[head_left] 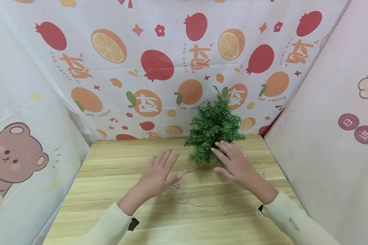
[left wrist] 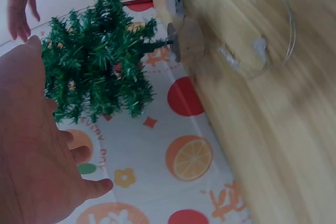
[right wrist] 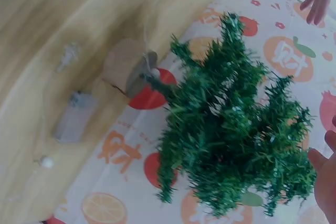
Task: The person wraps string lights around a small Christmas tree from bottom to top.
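A small artificial Christmas tree (head_left: 214,127) stands upright at the back of the wooden table. Its round base (left wrist: 190,40) shows in both wrist views. My right hand (head_left: 237,167) hovers with spread fingers in front of the tree's lower right branches; whether it touches them I cannot tell. Left of the tree, my left hand (head_left: 157,175) is held over the table, fingers extended and holding nothing. A thin string of lights (head_left: 205,206) lies loosely across the table beneath both hands. Its small battery box (right wrist: 76,118) rests near the base.
The table (head_left: 110,187) is light wood. A fruit-printed cloth (head_left: 125,85) hangs behind it. Pale cloth walls stand close on both sides, the left one with a printed bear (head_left: 13,153).
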`<state>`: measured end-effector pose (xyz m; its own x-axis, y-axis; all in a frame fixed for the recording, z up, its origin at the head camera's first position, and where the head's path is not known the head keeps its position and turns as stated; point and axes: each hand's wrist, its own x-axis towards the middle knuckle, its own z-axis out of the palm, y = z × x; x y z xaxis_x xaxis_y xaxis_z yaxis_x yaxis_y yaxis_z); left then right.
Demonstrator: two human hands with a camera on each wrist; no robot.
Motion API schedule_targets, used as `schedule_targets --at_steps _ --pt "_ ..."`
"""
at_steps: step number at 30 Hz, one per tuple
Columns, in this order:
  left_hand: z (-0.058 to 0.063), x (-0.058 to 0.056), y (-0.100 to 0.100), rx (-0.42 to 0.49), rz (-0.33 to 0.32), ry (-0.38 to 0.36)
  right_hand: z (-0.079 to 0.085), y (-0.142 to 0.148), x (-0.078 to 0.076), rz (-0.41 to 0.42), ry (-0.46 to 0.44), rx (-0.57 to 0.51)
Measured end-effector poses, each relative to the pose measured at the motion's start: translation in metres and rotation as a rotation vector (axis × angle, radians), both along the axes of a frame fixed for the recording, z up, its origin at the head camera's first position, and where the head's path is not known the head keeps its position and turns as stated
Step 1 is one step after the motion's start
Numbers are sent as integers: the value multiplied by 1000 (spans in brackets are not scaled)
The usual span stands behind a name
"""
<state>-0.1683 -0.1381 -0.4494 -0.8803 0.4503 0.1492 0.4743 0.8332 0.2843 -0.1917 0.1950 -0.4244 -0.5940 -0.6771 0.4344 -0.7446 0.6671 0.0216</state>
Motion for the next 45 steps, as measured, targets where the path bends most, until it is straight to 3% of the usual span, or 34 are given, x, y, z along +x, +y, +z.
schedule_targets --at_steps 12,19,28,40,45 --pt "-40 5 16 92 11 -58 -43 -5 14 -17 -83 -78" --pt "-70 8 29 108 0 41 -75 -15 28 -49 -178 -159" --pt "-95 16 34 171 -16 8 -113 -22 41 -109 -321 -210" --pt "-126 26 36 136 -21 8 -157 -27 62 -191 -578 -184" --pt "-136 27 31 130 -20 9 -172 -27 68 -213 -563 -143"
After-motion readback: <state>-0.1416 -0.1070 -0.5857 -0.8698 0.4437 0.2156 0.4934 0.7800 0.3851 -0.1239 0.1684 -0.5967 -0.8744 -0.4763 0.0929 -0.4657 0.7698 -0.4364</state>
